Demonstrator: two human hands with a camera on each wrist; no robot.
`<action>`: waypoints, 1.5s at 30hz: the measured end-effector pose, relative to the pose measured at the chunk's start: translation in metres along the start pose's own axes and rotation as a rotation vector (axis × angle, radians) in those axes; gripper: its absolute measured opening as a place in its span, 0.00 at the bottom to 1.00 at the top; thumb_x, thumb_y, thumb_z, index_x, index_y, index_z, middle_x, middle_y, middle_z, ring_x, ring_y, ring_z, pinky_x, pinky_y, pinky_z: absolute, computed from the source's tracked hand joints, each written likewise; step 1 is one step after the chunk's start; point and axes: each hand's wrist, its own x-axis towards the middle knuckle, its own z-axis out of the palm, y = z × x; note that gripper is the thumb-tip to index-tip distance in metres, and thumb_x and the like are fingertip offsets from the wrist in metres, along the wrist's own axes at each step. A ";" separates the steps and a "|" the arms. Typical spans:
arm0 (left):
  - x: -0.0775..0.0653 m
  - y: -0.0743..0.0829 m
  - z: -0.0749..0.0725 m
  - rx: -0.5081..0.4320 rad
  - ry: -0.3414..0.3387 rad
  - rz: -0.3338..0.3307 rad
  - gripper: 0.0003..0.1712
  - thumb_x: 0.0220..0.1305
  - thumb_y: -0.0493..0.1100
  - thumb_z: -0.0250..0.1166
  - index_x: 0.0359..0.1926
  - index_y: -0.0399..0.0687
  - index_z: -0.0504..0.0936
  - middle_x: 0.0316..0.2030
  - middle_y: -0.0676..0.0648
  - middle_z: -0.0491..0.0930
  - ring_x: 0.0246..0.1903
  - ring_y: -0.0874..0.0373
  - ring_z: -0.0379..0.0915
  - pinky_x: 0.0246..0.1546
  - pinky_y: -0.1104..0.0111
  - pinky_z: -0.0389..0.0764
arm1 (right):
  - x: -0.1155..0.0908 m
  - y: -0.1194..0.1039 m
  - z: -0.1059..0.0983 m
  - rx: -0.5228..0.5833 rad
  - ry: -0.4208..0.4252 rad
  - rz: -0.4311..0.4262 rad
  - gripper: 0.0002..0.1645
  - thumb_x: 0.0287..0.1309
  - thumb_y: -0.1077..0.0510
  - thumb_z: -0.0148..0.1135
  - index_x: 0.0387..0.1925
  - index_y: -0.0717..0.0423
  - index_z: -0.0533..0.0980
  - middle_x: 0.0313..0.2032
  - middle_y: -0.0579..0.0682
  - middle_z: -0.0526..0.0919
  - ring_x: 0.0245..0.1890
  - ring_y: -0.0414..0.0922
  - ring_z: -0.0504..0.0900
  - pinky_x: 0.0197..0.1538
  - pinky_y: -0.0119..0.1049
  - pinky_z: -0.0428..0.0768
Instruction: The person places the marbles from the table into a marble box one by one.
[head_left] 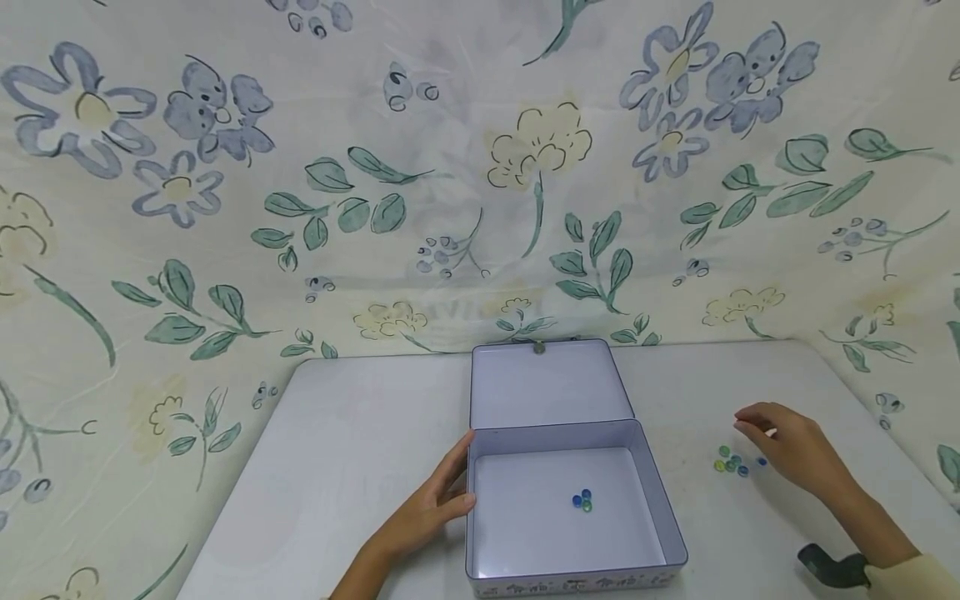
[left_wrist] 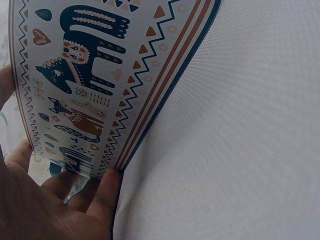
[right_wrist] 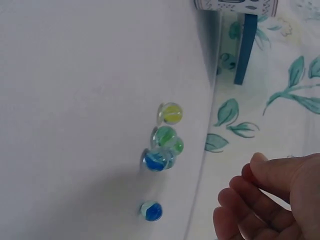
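Observation:
An opened tin box (head_left: 577, 575) with a hinged lid (head_left: 551, 383) stands on the table. Inside it lie three glass marbles (head_left: 577, 501), blue and green. My left hand (head_left: 427, 504) holds the box by its left wall near the back corner. In the left wrist view its fingertips meet the end of the animal-patterned side wall (left_wrist: 80, 90). Right of the box lies a loose group of marbles (head_left: 732, 465), yellow, green and blue. My right hand (head_left: 798, 446) hovers by them, thumb and index finger close together; I see nothing between them.
A single blue marble (right_wrist: 152, 211) lies apart from the group. A dark curved object (head_left: 828, 567) sits by the right wrist. Floral cloth (head_left: 465, 250) hangs behind and beside the white table (head_left: 337, 450).

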 end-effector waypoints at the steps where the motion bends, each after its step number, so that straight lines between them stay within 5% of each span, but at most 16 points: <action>1: 0.000 0.000 0.000 0.000 0.001 0.000 0.46 0.73 0.39 0.54 0.81 0.58 0.37 0.79 0.37 0.31 0.76 0.29 0.32 0.71 0.37 0.53 | 0.001 -0.001 -0.001 0.003 -0.001 -0.004 0.08 0.60 0.65 0.66 0.42 0.62 0.82 0.36 0.53 0.87 0.32 0.40 0.81 0.32 0.26 0.79; 15: 0.004 -0.001 0.002 0.027 0.029 -0.003 0.46 0.73 0.41 0.55 0.81 0.59 0.38 0.79 0.37 0.33 0.76 0.28 0.34 0.70 0.36 0.55 | 0.013 -0.026 -0.002 0.031 0.014 -0.078 0.08 0.59 0.64 0.69 0.41 0.60 0.82 0.36 0.51 0.88 0.32 0.27 0.78 0.34 0.25 0.80; 45: 0.002 -0.004 0.001 0.014 0.007 0.007 0.46 0.74 0.40 0.55 0.81 0.61 0.37 0.80 0.38 0.31 0.77 0.30 0.32 0.71 0.36 0.53 | 0.013 -0.063 0.000 0.087 0.060 -0.281 0.12 0.53 0.67 0.72 0.40 0.54 0.83 0.34 0.41 0.85 0.32 0.27 0.76 0.32 0.25 0.80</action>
